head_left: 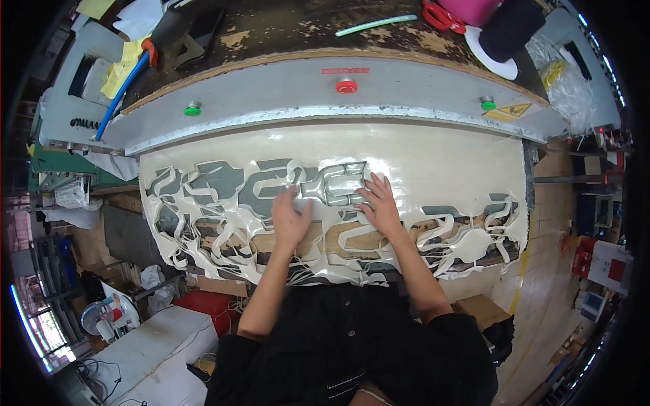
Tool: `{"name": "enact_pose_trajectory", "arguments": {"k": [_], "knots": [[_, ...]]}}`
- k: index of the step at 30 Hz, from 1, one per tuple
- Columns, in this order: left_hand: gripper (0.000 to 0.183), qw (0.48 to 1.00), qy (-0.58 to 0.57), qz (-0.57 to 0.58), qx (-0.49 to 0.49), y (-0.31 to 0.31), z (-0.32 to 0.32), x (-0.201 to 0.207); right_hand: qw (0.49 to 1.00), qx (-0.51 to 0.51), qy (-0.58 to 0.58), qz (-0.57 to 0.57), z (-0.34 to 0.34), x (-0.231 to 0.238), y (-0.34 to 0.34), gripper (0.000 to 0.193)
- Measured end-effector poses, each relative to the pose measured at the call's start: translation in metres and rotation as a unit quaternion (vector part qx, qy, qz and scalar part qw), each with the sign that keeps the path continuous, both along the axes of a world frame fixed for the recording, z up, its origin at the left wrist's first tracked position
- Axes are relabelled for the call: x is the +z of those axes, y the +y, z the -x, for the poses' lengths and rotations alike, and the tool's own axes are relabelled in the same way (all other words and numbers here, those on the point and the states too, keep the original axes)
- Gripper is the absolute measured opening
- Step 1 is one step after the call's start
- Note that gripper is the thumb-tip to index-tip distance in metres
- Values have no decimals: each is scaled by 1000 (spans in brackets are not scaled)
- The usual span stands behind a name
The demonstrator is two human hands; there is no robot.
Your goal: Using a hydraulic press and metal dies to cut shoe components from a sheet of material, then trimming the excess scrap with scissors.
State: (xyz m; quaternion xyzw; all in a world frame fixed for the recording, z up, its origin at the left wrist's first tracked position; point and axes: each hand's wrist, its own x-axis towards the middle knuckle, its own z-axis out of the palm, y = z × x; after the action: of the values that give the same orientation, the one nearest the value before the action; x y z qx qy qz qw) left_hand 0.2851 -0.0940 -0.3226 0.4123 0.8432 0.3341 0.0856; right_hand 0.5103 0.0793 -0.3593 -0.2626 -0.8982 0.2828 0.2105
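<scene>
A steel cutting die, an outlined frame with a narrow left end and wider right part, lies on a glossy cream sheet. My left hand is by the narrow end, fingers stretched forward, slightly blurred; whether its fingertips touch the die is unclear. Across the die's right end, my right hand rests with fingers spread and thumb at the lower corner. Cut-out gaps and thin strips of leftover sheet surround the die on the left and near sides, with a dark grey pad and brown board showing through.
Beyond the sheet runs a grey press beam with a red button and two green buttons. On its worn top lie red-handled scissors, a pale green strip and a black thread cone. A cardboard box stands near right.
</scene>
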Motion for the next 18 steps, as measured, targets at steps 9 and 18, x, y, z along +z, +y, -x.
{"name": "enact_pose_trajectory", "arguments": {"k": [9,18], "knots": [[57,998,-7,-68,2,-14,-32,-34,999,-46,-19,5,-10,-3,-23,40],[66,997,15,-65,-42,-13,-23,-41,997,-67,-41,-14,-12,5,-29,39]]}}
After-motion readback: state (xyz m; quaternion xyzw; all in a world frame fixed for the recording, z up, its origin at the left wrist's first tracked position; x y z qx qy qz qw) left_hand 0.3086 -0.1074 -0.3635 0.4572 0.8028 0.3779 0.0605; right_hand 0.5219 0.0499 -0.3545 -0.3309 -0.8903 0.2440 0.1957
